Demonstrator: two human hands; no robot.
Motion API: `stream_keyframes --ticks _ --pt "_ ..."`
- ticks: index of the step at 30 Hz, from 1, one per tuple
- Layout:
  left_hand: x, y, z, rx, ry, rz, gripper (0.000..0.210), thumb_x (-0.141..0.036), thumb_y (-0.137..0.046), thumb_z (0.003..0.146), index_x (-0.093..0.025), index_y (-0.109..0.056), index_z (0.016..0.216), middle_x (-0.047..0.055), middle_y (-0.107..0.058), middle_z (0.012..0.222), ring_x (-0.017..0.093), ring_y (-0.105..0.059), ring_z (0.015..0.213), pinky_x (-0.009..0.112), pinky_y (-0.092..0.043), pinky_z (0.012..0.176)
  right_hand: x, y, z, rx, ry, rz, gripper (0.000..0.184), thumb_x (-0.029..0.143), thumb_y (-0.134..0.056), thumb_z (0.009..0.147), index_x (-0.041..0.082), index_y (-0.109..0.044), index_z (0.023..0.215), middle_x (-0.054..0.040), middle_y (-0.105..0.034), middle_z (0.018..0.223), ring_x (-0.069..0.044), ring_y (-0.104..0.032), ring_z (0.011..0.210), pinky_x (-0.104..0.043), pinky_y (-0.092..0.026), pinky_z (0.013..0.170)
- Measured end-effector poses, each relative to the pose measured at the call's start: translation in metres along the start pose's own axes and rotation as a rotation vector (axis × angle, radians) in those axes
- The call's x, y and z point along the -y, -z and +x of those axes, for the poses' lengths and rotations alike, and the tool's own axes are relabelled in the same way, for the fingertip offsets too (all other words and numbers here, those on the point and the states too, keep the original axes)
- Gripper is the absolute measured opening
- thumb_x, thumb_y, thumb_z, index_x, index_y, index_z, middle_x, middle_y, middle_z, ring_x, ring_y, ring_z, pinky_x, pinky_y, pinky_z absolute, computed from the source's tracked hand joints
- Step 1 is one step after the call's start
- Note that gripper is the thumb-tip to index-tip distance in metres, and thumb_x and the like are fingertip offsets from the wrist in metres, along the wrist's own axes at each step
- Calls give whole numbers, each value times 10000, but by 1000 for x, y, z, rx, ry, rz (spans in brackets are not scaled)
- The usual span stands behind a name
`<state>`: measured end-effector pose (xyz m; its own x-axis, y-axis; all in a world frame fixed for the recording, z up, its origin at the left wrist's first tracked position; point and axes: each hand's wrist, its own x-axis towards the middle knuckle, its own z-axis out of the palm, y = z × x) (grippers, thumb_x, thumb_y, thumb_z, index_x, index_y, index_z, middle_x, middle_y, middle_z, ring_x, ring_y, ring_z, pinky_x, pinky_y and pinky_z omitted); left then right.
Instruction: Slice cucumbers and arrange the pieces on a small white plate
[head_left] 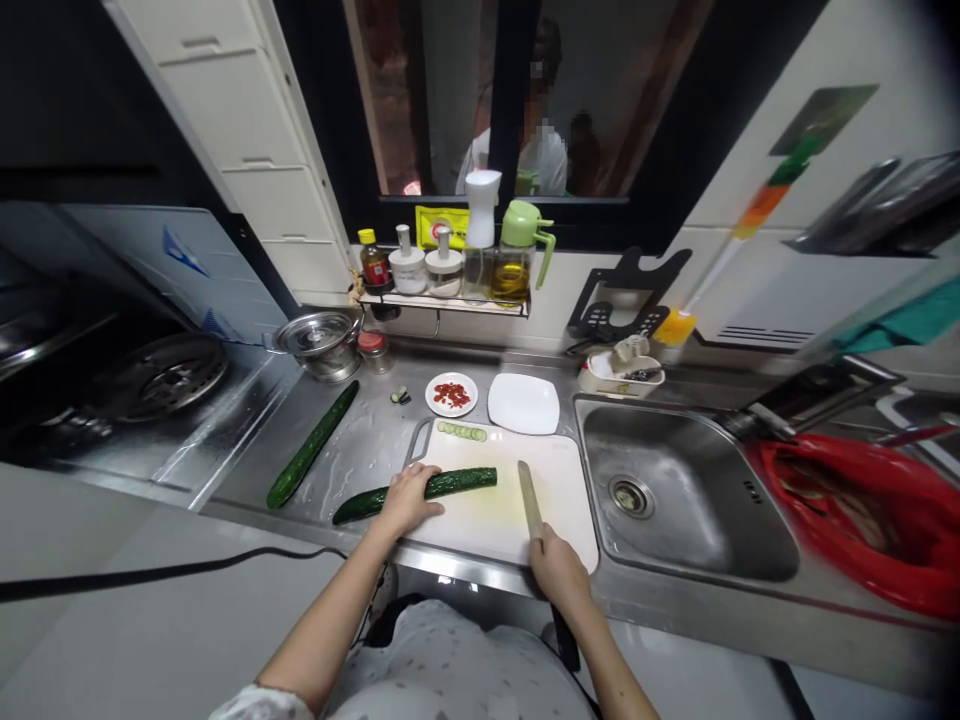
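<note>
My left hand (409, 500) is wrapped over a cut cucumber (461, 481), which lies across the left part of a white cutting board (480, 535) with its tail past the board's edge. In my right hand (559, 565) is a knife (529, 497), its blade pointing away from me over the board, apart from the cucumber. A row of thin cucumber slices (462, 431) lies along the board's far edge. Farther left, a whole cucumber (313, 446) rests on the steel counter.
Behind the board stand a plate of chopped red pieces (451, 389) and a white square plate (523, 402). Small cucumber ends (400, 396) lie nearby. A sink (675, 490) and a red bag (862, 520) are on the right; a lidded steel pot (320, 345) stands back left.
</note>
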<state>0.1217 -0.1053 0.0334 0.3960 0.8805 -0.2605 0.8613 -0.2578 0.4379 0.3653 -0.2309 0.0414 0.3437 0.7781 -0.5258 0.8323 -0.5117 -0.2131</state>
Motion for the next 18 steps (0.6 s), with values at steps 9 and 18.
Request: stream_keyframes --ticks 9,18 --pt "8 -3 0 -35 23 -29 485 -262 -672 734 -284 -576 1209 43 -596 1197 236 -519 1140 339 -378 966 -1 -1 2 2 10 0 334 249 -285 902 154 -547 1086 -138 -680 1002 -241 -637 928 -289 -394 685" --pt "18 4 2 -154 19 -90 477 -294 -671 770 -297 -574 1237 37 -604 1212 226 -524 1147 331 -387 981 -2 -2 3 5 11 -5 354 266 -268 908 166 -548 1100 -135 -679 1001 -238 -636 916 -293 -400 683"
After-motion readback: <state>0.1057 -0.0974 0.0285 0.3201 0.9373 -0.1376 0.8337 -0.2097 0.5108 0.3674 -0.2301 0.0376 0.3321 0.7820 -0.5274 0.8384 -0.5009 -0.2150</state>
